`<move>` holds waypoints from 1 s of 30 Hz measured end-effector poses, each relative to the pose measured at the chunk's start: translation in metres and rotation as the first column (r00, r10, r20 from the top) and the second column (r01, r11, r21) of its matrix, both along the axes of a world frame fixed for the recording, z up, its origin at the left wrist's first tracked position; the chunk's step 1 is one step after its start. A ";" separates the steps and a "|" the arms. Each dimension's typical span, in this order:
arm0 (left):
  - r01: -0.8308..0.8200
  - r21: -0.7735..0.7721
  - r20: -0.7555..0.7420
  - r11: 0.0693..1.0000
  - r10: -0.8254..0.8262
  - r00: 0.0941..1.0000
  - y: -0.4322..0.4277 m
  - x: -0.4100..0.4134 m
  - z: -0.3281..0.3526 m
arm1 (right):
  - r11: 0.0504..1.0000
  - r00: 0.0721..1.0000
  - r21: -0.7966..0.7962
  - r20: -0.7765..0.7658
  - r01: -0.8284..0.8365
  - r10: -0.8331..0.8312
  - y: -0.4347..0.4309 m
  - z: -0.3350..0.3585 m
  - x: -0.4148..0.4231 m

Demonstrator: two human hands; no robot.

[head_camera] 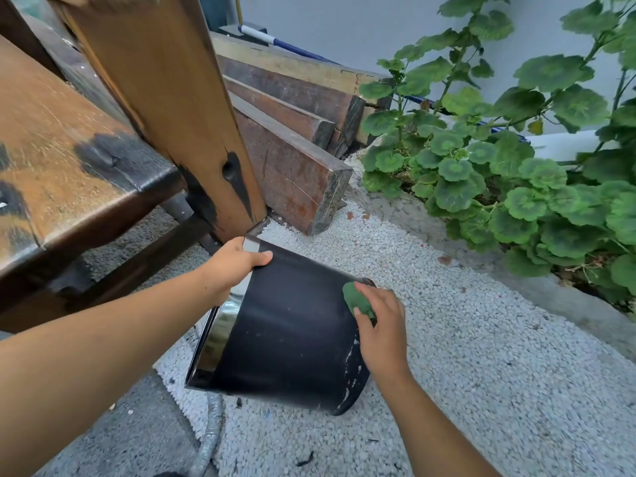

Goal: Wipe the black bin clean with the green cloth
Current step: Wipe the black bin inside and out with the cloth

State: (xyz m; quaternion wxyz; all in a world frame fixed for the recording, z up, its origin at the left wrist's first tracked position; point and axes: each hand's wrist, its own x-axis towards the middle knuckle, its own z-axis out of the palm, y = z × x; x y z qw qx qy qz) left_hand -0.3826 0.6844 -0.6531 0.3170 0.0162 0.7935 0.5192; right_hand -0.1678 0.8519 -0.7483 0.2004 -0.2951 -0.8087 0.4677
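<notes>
Nearest you, a grey ribbed hose (210, 438) lies on the ground at the near left, running under the mouth end of the black cylindrical plastic bin (292, 325). The bin sits tipped on its side on the white gravel (464, 356), with its shiny silver rim band (220, 325) facing near-left and its scuffed base edge to the right. Your right hand (380, 325) has its fingers curled round the bunched green cloth (358, 299) and presses it against the bin's wall by the base edge. Your left hand (237, 261) grips the far part of the rim, thumb laid over the outer wall. To the left stands a worn brown wooden bench (69, 160). Behind the bin lie stacked dark wooden planks (296, 166), and to the far right a leafy green plant (516, 173) grows against a pale wall (344, 29).
</notes>
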 end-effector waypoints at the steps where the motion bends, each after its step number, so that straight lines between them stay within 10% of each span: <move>1: -0.010 -0.018 0.001 1.000 0.010 1.000 -0.001 -0.001 -0.001 | 0.999 1.000 0.027 -0.009 0.019 -0.019 -0.007 -0.002 0.003; 24: -0.053 -0.057 0.027 0.997 0.055 0.998 -0.023 0.011 0.006 | 0.976 0.996 0.198 -0.018 0.091 -0.089 -0.093 -0.026 0.058; 30: 0.344 0.032 0.394 0.939 -0.328 0.859 -0.061 0.043 0.009 | 0.983 0.992 0.134 -0.014 0.129 -0.128 -0.070 -0.033 0.058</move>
